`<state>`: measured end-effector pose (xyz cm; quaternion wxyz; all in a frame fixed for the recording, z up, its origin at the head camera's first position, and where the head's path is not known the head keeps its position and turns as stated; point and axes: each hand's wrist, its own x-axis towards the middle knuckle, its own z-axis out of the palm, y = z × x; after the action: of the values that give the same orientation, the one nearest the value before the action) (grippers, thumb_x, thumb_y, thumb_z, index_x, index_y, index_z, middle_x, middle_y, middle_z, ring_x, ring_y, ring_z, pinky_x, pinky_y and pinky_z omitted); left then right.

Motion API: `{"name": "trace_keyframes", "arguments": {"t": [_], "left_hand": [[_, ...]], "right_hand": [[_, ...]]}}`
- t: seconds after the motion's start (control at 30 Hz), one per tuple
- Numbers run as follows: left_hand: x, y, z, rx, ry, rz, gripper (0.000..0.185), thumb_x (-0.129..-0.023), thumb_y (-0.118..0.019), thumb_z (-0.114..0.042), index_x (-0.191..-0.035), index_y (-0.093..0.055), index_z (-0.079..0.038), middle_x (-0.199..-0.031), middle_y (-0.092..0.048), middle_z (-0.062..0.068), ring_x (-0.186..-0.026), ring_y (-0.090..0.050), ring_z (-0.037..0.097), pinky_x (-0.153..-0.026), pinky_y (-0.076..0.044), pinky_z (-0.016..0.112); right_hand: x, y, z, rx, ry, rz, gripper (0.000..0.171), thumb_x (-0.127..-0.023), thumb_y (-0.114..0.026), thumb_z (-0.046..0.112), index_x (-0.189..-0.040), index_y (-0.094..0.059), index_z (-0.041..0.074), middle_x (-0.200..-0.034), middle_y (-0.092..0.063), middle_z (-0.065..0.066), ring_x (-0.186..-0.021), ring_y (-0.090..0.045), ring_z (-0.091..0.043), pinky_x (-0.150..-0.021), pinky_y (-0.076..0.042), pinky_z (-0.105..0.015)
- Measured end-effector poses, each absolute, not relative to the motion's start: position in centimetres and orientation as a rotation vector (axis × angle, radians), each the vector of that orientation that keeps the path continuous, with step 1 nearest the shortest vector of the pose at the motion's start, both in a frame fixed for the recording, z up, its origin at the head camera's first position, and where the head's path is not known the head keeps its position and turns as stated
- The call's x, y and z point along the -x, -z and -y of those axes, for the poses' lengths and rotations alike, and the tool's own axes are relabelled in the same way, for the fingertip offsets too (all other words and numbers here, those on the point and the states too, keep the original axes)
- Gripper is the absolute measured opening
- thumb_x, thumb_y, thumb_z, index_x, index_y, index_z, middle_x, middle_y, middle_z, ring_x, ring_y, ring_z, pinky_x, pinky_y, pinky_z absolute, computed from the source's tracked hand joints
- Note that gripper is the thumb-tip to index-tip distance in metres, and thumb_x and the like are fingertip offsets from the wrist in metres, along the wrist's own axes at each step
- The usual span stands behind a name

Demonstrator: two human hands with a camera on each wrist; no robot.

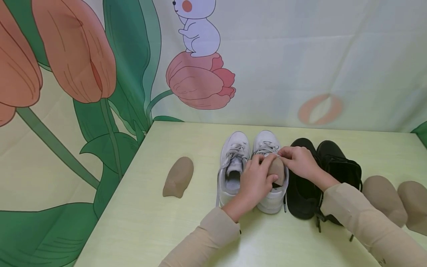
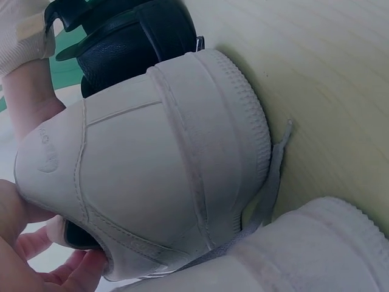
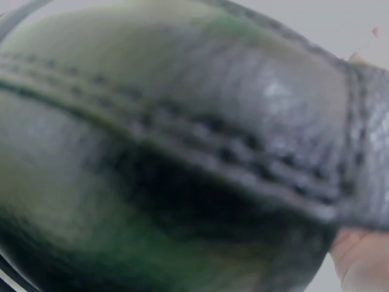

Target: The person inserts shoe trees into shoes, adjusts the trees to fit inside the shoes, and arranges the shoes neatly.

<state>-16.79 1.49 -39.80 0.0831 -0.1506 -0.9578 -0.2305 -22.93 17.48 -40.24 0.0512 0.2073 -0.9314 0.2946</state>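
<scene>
A tan insert (image 1: 178, 177) lies alone on the left of the table (image 1: 150, 222). At the middle, the left hand (image 1: 255, 181) curls round another insert (image 1: 277, 170) standing in the right-hand white shoe (image 1: 271, 198), while the right hand (image 1: 300, 161) pinches that insert's top with its fingertips. Just beside are two black shoes (image 1: 320, 178), then two more inserts (image 1: 397, 202).

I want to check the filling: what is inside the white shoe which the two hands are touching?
A tan shoe insert sticks out of the opening of the right white shoe, held by the left hand and the right hand. Its front end, deeper inside, is covered.
</scene>
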Motion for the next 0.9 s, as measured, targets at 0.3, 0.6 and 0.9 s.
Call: {"name": "trace_keyframes", "arguments": {"t": [0.3, 0.6, 0.9], "left_hand": [[16.74, 39.55, -1.68, 0.439, 0.647, 2.874, 0.053, -0.079, -0.064, -0.032, -0.127, -0.041, -0.031, -0.115, -0.047, 0.002, -0.1, -0.051, 0.018, -0.07, -0.047, 0.033], [16.87, 39.48, -1.84, 0.424, 0.633, 2.88, 0.053, -0.078, -0.066, -0.03, -0.125, -0.043, -0.032, -0.111, -0.049, 0.001, -0.097, -0.052, 0.017, -0.068, -0.047, 0.033], [17.26, 39.62, -1.9, 0.465, 0.595, 2.87, 0.053, -0.077, -0.067, -0.029, -0.124, -0.044, -0.029, -0.105, -0.05, 0.003, -0.088, -0.054, 0.019, -0.067, -0.047, 0.031]], "right_hand": [[23.06, 40.33, -17.44, -0.618, -0.897, 2.85, 0.013, -0.083, -0.059, 0.016, -0.084, -0.067, 0.007, -0.077, -0.068, -0.008, -0.069, -0.06, -0.019, -0.057, -0.045, -0.027], [23.12, 40.28, -17.48, -0.593, -0.92, 2.869, 0.013, -0.084, -0.058, 0.016, -0.085, -0.067, 0.007, -0.079, -0.068, -0.009, -0.068, -0.06, -0.019, -0.057, -0.045, -0.027], [23.15, 40.31, -17.55, -0.58, -0.927, 2.877, 0.013, -0.084, -0.058, 0.016, -0.085, -0.067, 0.007, -0.079, -0.068, -0.009, -0.066, -0.059, -0.018, -0.056, -0.043, -0.026]]}}
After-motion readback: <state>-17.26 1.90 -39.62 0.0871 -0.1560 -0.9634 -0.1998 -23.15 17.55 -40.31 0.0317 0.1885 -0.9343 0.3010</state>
